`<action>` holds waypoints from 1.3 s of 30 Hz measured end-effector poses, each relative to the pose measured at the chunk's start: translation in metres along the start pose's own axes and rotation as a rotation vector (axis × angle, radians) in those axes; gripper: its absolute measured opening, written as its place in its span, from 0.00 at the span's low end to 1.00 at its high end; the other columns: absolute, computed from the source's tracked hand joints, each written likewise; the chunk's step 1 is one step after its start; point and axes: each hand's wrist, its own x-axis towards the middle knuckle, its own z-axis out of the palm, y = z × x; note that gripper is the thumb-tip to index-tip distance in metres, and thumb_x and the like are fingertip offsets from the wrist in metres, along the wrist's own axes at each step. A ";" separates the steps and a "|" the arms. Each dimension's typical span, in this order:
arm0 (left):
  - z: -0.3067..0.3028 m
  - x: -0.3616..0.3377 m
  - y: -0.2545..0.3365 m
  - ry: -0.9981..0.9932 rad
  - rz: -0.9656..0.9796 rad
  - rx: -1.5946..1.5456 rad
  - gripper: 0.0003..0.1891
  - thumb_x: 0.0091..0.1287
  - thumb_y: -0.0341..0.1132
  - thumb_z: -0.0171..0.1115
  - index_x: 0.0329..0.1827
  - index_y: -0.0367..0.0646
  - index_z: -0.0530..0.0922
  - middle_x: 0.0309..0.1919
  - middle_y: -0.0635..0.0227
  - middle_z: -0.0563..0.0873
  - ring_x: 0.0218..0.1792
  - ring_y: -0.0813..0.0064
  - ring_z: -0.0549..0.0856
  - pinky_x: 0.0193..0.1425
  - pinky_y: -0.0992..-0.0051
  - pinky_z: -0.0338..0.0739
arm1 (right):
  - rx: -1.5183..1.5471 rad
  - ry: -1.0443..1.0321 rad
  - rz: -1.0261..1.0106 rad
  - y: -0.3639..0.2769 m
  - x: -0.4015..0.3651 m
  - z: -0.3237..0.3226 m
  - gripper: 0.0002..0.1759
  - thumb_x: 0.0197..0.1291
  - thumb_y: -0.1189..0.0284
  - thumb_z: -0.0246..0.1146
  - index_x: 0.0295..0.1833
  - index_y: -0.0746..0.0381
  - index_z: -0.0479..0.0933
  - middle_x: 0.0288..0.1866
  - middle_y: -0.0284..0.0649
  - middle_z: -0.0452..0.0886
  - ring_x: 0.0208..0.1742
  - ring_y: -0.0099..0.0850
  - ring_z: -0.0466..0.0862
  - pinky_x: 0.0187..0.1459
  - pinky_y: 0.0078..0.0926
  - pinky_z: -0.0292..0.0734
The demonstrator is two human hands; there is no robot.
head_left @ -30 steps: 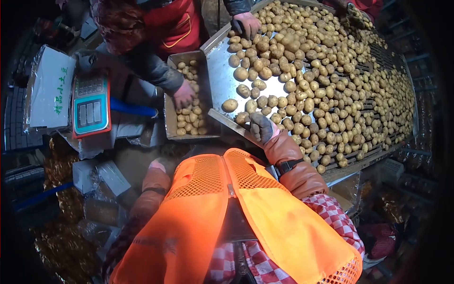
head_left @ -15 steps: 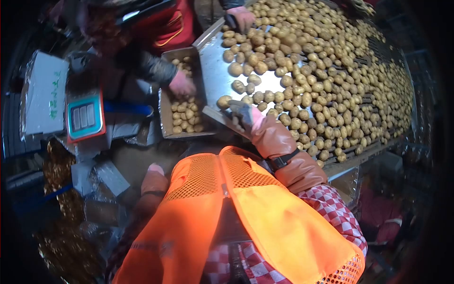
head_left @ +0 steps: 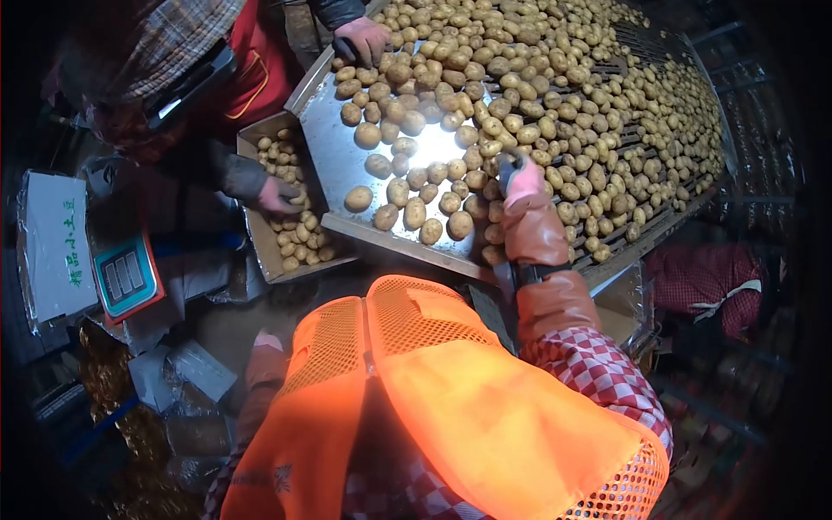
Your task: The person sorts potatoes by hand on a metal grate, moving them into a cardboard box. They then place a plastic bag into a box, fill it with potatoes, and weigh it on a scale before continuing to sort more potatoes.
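My right hand (head_left: 521, 178), in a pink glove with dark fingers, reaches in among the potatoes (head_left: 598, 130) on the sorting table. Its fingers look apart and bent against the potatoes near them, and I see none held. Around it, loose potatoes lie on the shiny metal tray (head_left: 334, 169) at the table's near end. My left hand (head_left: 268, 340) hangs low at my left side, away from the table. Only a small pink part of it shows, and its fingers are hidden.
Across from me a co-worker has one gloved hand (head_left: 279, 196) in a cardboard box (head_left: 251, 221) of small potatoes and the other (head_left: 364, 40) on the tray's edge. A digital scale (head_left: 128, 276) and a white carton (head_left: 56, 247) stand at left. A wooden rim (head_left: 407, 247) edges the tray.
My right hand has moved from the tray's near rim out to the right among the potatoes. More bare metal shows now, and the view has shifted. The left hand still hangs low.
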 end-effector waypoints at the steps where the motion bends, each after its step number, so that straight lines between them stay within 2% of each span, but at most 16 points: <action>1: -0.005 -0.005 0.005 0.011 0.006 -0.002 0.21 0.72 0.44 0.57 0.63 0.44 0.80 0.61 0.56 0.84 0.65 0.52 0.80 0.64 0.62 0.77 | -0.287 0.094 -0.050 -0.011 0.009 -0.008 0.24 0.63 0.57 0.69 0.60 0.58 0.82 0.48 0.49 0.88 0.46 0.40 0.87 0.52 0.34 0.80; 4: -0.026 -0.026 0.030 0.040 0.023 0.004 0.21 0.72 0.44 0.57 0.64 0.44 0.80 0.62 0.56 0.84 0.65 0.52 0.80 0.64 0.62 0.77 | -0.667 0.198 -0.349 -0.028 0.043 -0.004 0.26 0.64 0.55 0.69 0.62 0.57 0.80 0.52 0.52 0.86 0.54 0.48 0.85 0.57 0.38 0.78; 8: 0.005 0.016 -0.003 0.021 -0.006 -0.031 0.22 0.72 0.45 0.58 0.64 0.45 0.80 0.62 0.56 0.84 0.66 0.53 0.79 0.65 0.62 0.76 | -0.914 0.126 -0.397 -0.012 0.088 0.024 0.27 0.64 0.56 0.69 0.64 0.58 0.78 0.52 0.50 0.86 0.53 0.45 0.86 0.56 0.36 0.79; 10: 0.015 0.029 -0.012 0.007 -0.016 -0.048 0.22 0.72 0.45 0.58 0.65 0.45 0.80 0.62 0.56 0.84 0.66 0.53 0.79 0.65 0.62 0.76 | -0.510 -0.109 -0.153 -0.020 0.095 0.021 0.28 0.64 0.57 0.70 0.64 0.60 0.78 0.50 0.46 0.87 0.50 0.40 0.85 0.51 0.35 0.81; 11: 0.020 0.033 -0.017 0.003 -0.023 -0.058 0.22 0.72 0.46 0.58 0.65 0.45 0.79 0.62 0.56 0.84 0.66 0.53 0.79 0.65 0.62 0.76 | 0.096 -0.262 0.037 -0.040 0.074 0.024 0.24 0.70 0.61 0.62 0.68 0.56 0.74 0.54 0.42 0.83 0.54 0.39 0.86 0.43 0.39 0.82; 12: 0.027 0.038 -0.022 -0.006 -0.033 -0.067 0.23 0.72 0.46 0.58 0.65 0.45 0.79 0.62 0.56 0.84 0.66 0.53 0.79 0.65 0.62 0.76 | 0.380 -0.406 0.179 -0.057 0.064 0.019 0.25 0.70 0.59 0.62 0.68 0.59 0.73 0.51 0.38 0.82 0.48 0.32 0.86 0.35 0.32 0.80; 13: 0.034 0.042 -0.027 -0.013 -0.042 -0.079 0.23 0.72 0.46 0.58 0.65 0.45 0.79 0.62 0.56 0.84 0.66 0.53 0.79 0.65 0.63 0.75 | 0.550 -0.510 0.256 -0.065 0.053 0.019 0.26 0.70 0.59 0.63 0.68 0.58 0.73 0.51 0.38 0.82 0.47 0.32 0.85 0.35 0.31 0.80; 16: 0.055 0.052 -0.042 -0.030 -0.065 -0.124 0.23 0.71 0.47 0.58 0.66 0.45 0.79 0.62 0.56 0.83 0.67 0.53 0.79 0.66 0.63 0.75 | 0.829 -0.751 0.297 -0.087 0.013 0.030 0.26 0.69 0.58 0.63 0.68 0.58 0.72 0.51 0.38 0.82 0.46 0.32 0.85 0.35 0.31 0.80; 20: 0.075 0.058 -0.057 -0.040 -0.076 -0.162 0.24 0.71 0.47 0.59 0.66 0.46 0.79 0.63 0.56 0.83 0.67 0.53 0.79 0.66 0.63 0.75 | 0.945 -0.912 0.238 -0.111 -0.027 0.055 0.27 0.68 0.57 0.65 0.67 0.56 0.72 0.51 0.38 0.81 0.44 0.32 0.85 0.35 0.30 0.80; 22: 0.068 0.046 -0.041 -0.043 -0.050 -0.144 0.24 0.71 0.47 0.59 0.66 0.45 0.79 0.63 0.56 0.83 0.67 0.53 0.79 0.66 0.63 0.74 | 0.965 -1.123 0.100 -0.106 -0.023 0.074 0.38 0.61 0.56 0.71 0.72 0.58 0.66 0.54 0.40 0.79 0.47 0.34 0.84 0.42 0.30 0.84; 24: 0.061 0.031 -0.026 -0.042 -0.036 -0.142 0.24 0.71 0.47 0.59 0.66 0.45 0.79 0.63 0.56 0.83 0.67 0.53 0.79 0.66 0.63 0.74 | 1.026 -0.927 0.064 -0.114 -0.048 0.089 0.42 0.59 0.61 0.74 0.74 0.60 0.62 0.56 0.43 0.78 0.48 0.36 0.84 0.48 0.35 0.85; 25: 0.057 0.027 -0.021 -0.042 -0.035 -0.141 0.24 0.71 0.47 0.59 0.66 0.45 0.79 0.63 0.55 0.83 0.67 0.53 0.79 0.67 0.63 0.74 | 1.070 -0.983 0.003 -0.107 -0.046 0.097 0.40 0.60 0.69 0.73 0.75 0.56 0.63 0.62 0.45 0.78 0.58 0.38 0.83 0.59 0.41 0.84; 29: 0.054 0.016 -0.012 -0.043 -0.029 -0.147 0.25 0.71 0.48 0.59 0.66 0.45 0.78 0.63 0.55 0.83 0.67 0.53 0.79 0.67 0.63 0.74 | 0.727 -0.802 -0.404 -0.125 -0.064 0.117 0.44 0.56 0.78 0.72 0.77 0.64 0.59 0.66 0.45 0.75 0.60 0.36 0.80 0.58 0.33 0.81; 32: 0.055 0.012 -0.009 -0.049 -0.027 -0.150 0.25 0.71 0.48 0.59 0.66 0.45 0.78 0.63 0.55 0.83 0.67 0.53 0.79 0.67 0.63 0.74 | 0.615 -0.733 -0.575 -0.123 -0.074 0.135 0.46 0.55 0.85 0.68 0.79 0.62 0.58 0.64 0.44 0.76 0.61 0.33 0.79 0.58 0.33 0.79; 37: 0.056 0.005 -0.006 -0.049 -0.024 -0.168 0.25 0.71 0.48 0.59 0.67 0.45 0.78 0.63 0.55 0.83 0.67 0.53 0.79 0.67 0.63 0.74 | 0.500 -0.752 -0.500 -0.135 -0.091 0.129 0.47 0.54 0.87 0.67 0.80 0.62 0.58 0.65 0.44 0.74 0.62 0.33 0.77 0.61 0.31 0.78; 39: 0.056 0.002 -0.009 -0.051 -0.026 -0.172 0.25 0.71 0.48 0.59 0.67 0.45 0.78 0.63 0.55 0.83 0.67 0.53 0.79 0.67 0.63 0.74 | 0.505 -0.841 -0.481 -0.139 -0.098 0.133 0.49 0.53 0.90 0.67 0.80 0.58 0.58 0.67 0.48 0.75 0.67 0.35 0.77 0.63 0.32 0.76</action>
